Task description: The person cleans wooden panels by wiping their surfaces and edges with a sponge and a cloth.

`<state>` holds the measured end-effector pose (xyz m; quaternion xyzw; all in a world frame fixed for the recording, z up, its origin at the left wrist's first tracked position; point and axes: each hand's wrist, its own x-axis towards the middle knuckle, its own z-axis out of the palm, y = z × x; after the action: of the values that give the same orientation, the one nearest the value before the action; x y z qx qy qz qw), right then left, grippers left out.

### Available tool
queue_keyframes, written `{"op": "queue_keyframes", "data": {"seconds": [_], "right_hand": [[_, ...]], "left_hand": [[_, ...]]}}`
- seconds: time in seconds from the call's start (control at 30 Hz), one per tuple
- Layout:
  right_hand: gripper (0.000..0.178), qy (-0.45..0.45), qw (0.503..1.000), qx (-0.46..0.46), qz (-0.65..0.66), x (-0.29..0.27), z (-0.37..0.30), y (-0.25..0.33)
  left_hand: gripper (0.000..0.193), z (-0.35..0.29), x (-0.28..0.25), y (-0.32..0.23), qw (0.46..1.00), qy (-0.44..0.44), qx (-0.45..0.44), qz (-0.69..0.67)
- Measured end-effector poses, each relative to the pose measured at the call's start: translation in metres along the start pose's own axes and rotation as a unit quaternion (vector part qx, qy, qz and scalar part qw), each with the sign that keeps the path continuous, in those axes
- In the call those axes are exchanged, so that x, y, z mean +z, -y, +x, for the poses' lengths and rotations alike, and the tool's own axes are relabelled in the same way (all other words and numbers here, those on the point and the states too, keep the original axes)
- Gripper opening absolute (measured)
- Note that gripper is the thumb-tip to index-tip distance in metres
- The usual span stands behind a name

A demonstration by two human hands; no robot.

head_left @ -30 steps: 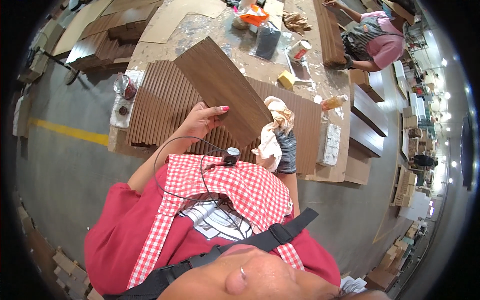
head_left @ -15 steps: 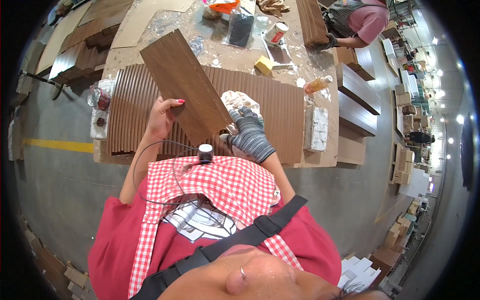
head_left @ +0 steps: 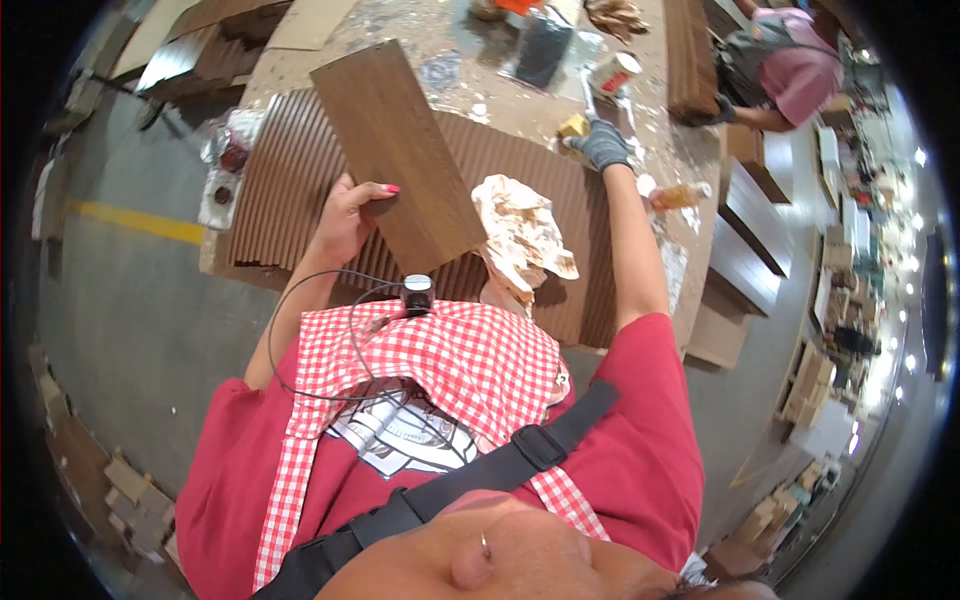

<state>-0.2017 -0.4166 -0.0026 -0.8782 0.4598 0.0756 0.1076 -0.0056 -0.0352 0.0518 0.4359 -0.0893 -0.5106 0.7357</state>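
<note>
Presently held: a flat dark-brown rectangular wooden board [head_left: 400,160], slanting from upper left to lower right over a long row of narrow-edged brown boards [head_left: 280,180] packed side by side on a paint-spotted worktable [head_left: 470,92].
Bare side: the left hand [head_left: 347,222] pinches the held board at its left long edge, thumb on the upper face, the other fingers mostly hidden beneath.
Gloved side: the right hand [head_left: 603,147], in a grey striped knit glove, reaches out with fingers extended at a small yellow sponge-like block [head_left: 574,126]; whether they close on it, I cannot tell.
Lower board corner: beside it a crumpled, brown-stained white cloth [head_left: 525,235] lies over the row, no hand on it.
One-handed hold: a firm thumb and steady angle would likely serve best; keeping fingers near the edge should spare the face smudges.
Can label: large red lettering marks the white cylindrical can [head_left: 614,73].
Bottle: no writing is legible on the clear bottle of amber liquid [head_left: 682,195].
Shirt print: cables and apron partly cover the black-and-white graphic [head_left: 405,440]; its lettering is unclear.
</note>
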Motion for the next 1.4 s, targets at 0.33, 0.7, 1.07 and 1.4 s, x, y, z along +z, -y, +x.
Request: {"op": "queue_keyframes", "data": {"seconds": [0.33, 0.7, 1.07, 1.4], "right_hand": [[0.039, -0.074, 0.882, -0.121, 0.45, -0.027, 0.021, 0.026], [0.034, -0.201, 0.771, -0.386, 0.464, -0.097, -0.06, 0.176], [0.038, -0.121, 0.784, -0.405, 0.454, -0.033, -0.106, 0.152], [0.043, -0.069, 0.834, -0.353, 0.417, -0.001, -0.219, 0.127]], "left_hand": [[0.044, -0.016, 0.011, -0.01, 0.996, -0.042, 0.059, 0.045], [0.047, -0.004, 0.015, -0.007, 0.985, 0.003, 0.126, 0.12], [0.039, 0.019, 0.014, -0.017, 0.99, 0.018, 0.133, 0.048], [0.035, 0.038, 0.01, -0.025, 0.99, -0.01, 0.135, 0.042]]}}
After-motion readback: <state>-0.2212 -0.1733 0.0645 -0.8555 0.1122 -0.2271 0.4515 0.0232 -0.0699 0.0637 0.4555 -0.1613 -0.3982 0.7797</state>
